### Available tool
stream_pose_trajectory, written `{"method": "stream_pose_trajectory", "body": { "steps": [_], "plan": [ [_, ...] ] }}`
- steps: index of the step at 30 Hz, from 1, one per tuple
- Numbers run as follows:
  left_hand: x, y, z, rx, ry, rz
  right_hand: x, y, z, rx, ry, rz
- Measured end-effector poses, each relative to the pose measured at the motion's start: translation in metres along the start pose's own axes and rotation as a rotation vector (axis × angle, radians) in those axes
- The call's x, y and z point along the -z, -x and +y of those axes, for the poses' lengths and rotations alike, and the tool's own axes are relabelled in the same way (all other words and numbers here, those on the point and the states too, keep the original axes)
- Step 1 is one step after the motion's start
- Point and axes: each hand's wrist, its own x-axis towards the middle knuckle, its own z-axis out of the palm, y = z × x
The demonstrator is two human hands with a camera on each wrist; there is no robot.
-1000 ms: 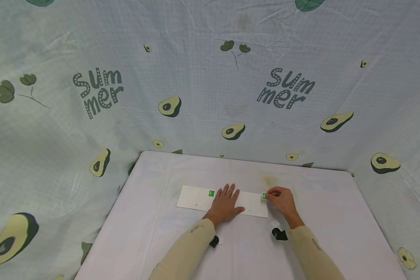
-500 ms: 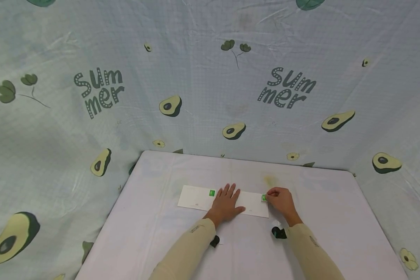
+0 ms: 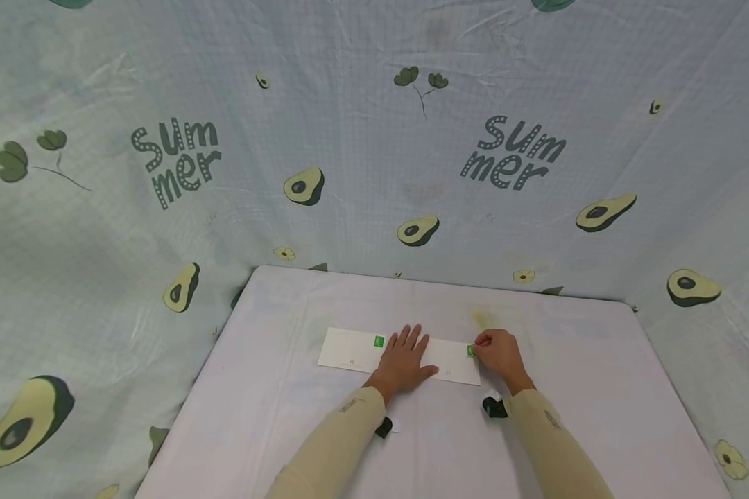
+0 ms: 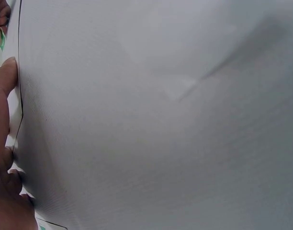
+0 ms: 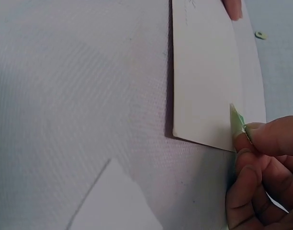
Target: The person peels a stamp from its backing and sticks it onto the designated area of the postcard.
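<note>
Flat white paper, card-like, shows on both sides of my left hand: a left part point(image 3: 348, 348) with a small green sticker point(image 3: 379, 341) at its upper right corner, and a right part point(image 3: 452, 357). Its middle is hidden under the hand. My left hand point(image 3: 402, 362) rests on it palm down, fingers spread. At the upper right corner, my right hand point(image 3: 501, 355) pinches a second green sticker point(image 3: 471, 351) between thumb and fingertips. In the right wrist view this sticker point(image 5: 236, 119) is bent, standing up at the edge of the card point(image 5: 204, 86).
The paper lies on a table with a pale cover point(image 3: 324, 430). Behind and beside it hangs a sheet point(image 3: 362, 138) printed with avocados and lettering. Black wrist-worn devices point(image 3: 494, 407) show beside both sleeves. A yellowish stain point(image 3: 483, 319) marks the cover behind the right hand.
My right wrist and forearm have shifted slightly left and away from me, still pinching the sticker at the corner. The left hand stays in place on the paper.
</note>
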Motion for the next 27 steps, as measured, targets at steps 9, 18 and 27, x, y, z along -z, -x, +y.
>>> {"method": "stream_pose_trajectory", "body": {
  "steps": [9, 18, 27],
  "plan": [
    [-0.002, -0.004, -0.002, 0.006, 0.004, -0.004, 0.001, -0.003, -0.009, -0.008, 0.044, -0.020],
    [0.004, -0.001, 0.001, 0.015, -0.004, -0.010, 0.003, -0.005, -0.015, -0.052, 0.112, -0.051],
    [0.008, 0.002, 0.004, 0.023, 0.006, -0.043, 0.002, -0.005, -0.020, -0.083, 0.164, -0.047]
  ]
}}
